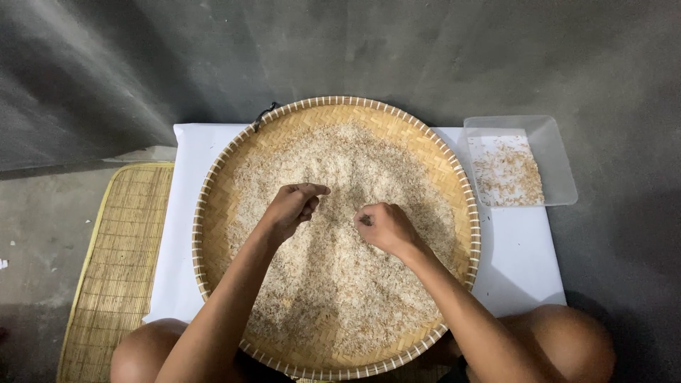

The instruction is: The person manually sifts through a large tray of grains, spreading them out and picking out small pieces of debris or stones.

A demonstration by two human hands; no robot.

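Observation:
A large round woven bamboo tray (221,163) lies on a white sheet and holds a wide spread of pale rice grains (340,284). My left hand (292,206) hovers over the middle of the rice, fingers pinched together. My right hand (383,225) rests on the rice just right of centre, fingers curled in; whether it holds any grains is hidden. The two hands are a short gap apart.
A clear plastic container (553,152) with a little husk and grain sits at the tray's upper right. The white sheet (521,255) covers the floor under the tray. A woven straw mat (117,269) lies to the left. My knees show at the bottom corners.

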